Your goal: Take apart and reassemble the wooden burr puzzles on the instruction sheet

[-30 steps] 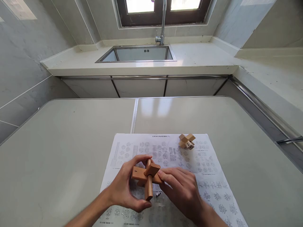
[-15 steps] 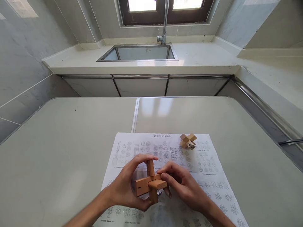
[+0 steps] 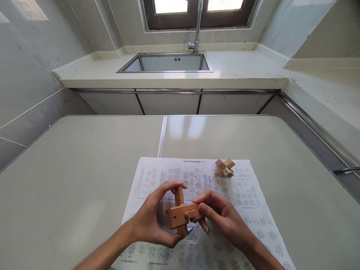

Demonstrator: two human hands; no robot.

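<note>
My left hand (image 3: 150, 216) spans an upright reddish-brown wooden bar (image 3: 179, 195), fingers at its top end and thumb at its bottom. Across this bar lies a wider wooden block (image 3: 177, 217) with a small dark slot near its left end. A shorter wooden peg (image 3: 191, 214) pokes out of the block toward me. At the right end of these crossed pieces, my right hand (image 3: 225, 221) pinches with thumb and fingertips. Both hands are above a printed sheet (image 3: 253, 240) covered with small line diagrams. Part of the wooden joint is hidden behind the block.
A small light-wood interlocking puzzle (image 3: 225, 168) with a number on one face stands on the sheet's far right. The sheet lies on a pale table (image 3: 84, 168) with a seam. Beyond are a counter (image 3: 239, 67), a sink (image 3: 168, 71) and a tap (image 3: 194, 45).
My right hand has moved a little right. The crosswise block and peg have shifted right with it against the upright bar, which stays in my left hand.
</note>
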